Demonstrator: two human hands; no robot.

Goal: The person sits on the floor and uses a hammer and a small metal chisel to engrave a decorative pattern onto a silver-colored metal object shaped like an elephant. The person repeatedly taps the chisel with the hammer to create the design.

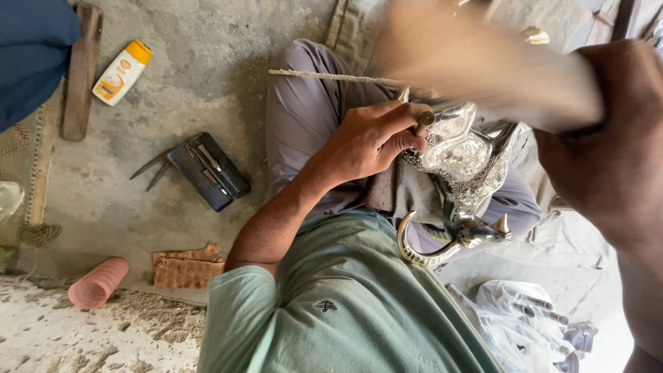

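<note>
Closest to the lens, the right hand (pixel 608 159) grips a blurred mallet (pixel 476 65). Further off, the left hand (pixel 369 141) clamps a punch (pixel 423 123) against the silver piece (pixel 463 162) lying in the lap, beside a horned figure (pixel 459 235).

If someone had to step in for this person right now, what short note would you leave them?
Left hand: closed around a short punch, its tip set on the silver ornamental piece.
Right hand: gripping a wooden mallet, blurred in mid-swing above the punch.
The piece rests on the lap, with a curved horned animal head at its near end.
A dark tool case lies on the floor to the side.
Done: relief pattern shows on the silver surface.
Left: how much remains cannot be told.
</note>
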